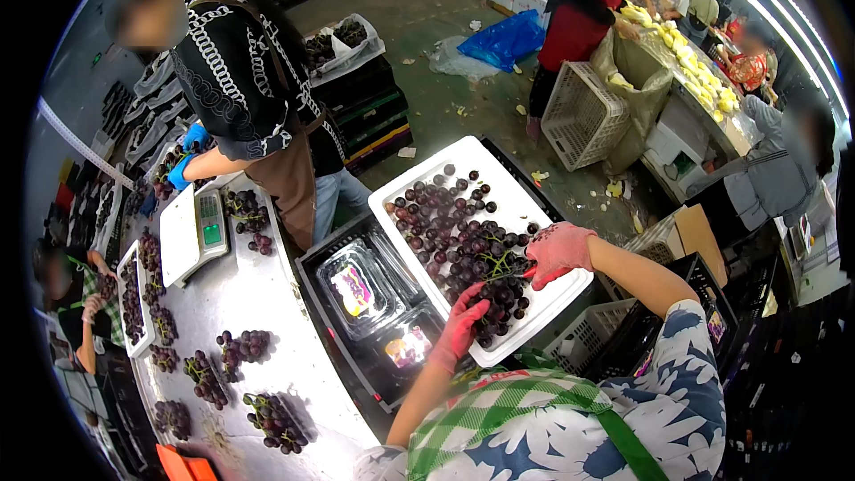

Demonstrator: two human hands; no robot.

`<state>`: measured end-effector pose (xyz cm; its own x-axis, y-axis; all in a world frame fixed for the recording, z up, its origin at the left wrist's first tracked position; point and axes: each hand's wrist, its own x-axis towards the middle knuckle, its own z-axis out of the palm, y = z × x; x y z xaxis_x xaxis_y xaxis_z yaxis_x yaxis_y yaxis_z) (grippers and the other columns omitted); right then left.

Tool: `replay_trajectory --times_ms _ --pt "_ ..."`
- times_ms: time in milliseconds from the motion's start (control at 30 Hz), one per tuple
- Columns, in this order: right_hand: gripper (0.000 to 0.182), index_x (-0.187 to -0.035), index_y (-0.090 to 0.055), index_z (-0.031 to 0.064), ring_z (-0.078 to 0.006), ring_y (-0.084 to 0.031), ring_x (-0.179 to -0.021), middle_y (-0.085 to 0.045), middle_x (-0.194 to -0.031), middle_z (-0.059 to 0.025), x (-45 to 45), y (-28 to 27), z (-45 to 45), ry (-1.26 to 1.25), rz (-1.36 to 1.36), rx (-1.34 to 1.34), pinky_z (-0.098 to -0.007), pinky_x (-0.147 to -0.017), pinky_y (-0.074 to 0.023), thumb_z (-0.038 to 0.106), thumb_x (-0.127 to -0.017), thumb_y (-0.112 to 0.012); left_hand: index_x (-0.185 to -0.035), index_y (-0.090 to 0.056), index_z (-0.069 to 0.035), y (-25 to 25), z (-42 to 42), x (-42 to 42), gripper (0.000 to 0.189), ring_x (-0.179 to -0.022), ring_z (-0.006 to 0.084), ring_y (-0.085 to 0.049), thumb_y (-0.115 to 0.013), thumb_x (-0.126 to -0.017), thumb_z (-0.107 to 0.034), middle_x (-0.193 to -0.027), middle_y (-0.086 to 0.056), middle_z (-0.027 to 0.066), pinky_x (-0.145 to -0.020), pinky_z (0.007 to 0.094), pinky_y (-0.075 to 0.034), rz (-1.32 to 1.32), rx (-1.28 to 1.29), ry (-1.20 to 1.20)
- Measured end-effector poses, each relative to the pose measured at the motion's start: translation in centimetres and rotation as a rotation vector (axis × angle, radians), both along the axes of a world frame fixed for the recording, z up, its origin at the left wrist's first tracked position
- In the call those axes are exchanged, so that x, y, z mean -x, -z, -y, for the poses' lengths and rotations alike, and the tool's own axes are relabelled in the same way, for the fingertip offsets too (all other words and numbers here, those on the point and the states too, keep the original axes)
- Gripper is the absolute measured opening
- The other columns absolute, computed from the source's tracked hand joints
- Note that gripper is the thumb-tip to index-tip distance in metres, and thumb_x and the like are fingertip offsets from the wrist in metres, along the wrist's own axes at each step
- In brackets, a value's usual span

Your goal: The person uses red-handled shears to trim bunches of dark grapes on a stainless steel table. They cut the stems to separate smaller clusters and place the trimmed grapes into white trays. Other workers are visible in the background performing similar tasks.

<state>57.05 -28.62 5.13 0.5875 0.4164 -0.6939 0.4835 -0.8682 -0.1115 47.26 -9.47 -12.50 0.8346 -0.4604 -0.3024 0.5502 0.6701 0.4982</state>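
Note:
A white foam tray (446,153) is before me, with dark purple grapes (437,214) spread over it, many of them loose. My left hand (461,327), in a red glove, grips a grape bunch (495,312) at the tray's near end. Over the same end, my right hand (560,252), in a pink-red glove, holds small scissors with red handles (530,272). Their narrow blades reach in among the green stems (497,260) above the bunch; whether the blades are apart is too small to tell.
Left of the tray, a black crate (308,280) holds clear plastic clamshell boxes (357,290). The metal table (294,361) bears grape bunches (277,421), a digital scale (194,234) and another white tray (148,331). A co-worker with blue gloves (182,170) stands beyond the scale.

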Motion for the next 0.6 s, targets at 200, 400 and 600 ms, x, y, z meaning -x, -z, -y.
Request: replay_trajectory --times_ms 200,400,600 --pt "0.048 -0.082 -0.061 0.0027 -0.0280 -0.060 -0.071 -0.062 -0.074 -0.0117 -0.5 0.0 -0.3 -0.024 -0.019 0.049 -0.0362 -0.066 -0.0457 0.046 -0.062 -0.060 -0.123 -0.043 -0.007 0.3 0.0 0.1 0.041 -0.091 0.0249 -0.060 -0.057 -0.085 -0.006 -0.112 -0.056 0.0100 -0.080 0.0347 -0.051 -0.004 -0.011 -0.003" --pt "0.048 -0.075 -0.064 -0.0008 -0.0299 -0.062 -0.073 -0.064 -0.074 -0.0158 -0.4 -0.2 -0.6 -0.027 0.013 0.032 -0.0379 -0.067 -0.0482 0.044 -0.060 -0.059 -0.123 -0.043 -0.007 0.0 0.2 0.0 0.040 -0.092 0.0240 -0.060 -0.057 -0.085 -0.006 -0.112 -0.056 0.0100 -0.082 0.0348 -0.051 0.008 -0.032 -0.002" --pt "0.046 -0.078 -0.065 -0.0006 -0.0297 -0.062 -0.075 -0.064 -0.076 -0.0153 -0.2 -0.7 -0.8 -0.029 0.017 -0.005 -0.0377 -0.069 -0.0483 0.041 -0.060 -0.062 -0.123 -0.043 -0.006 -0.4 0.1 0.0 0.042 -0.095 0.0224 -0.059 -0.058 -0.084 -0.007 -0.113 -0.056 0.0103 -0.083 0.0343 -0.050 0.031 -0.026 0.015"
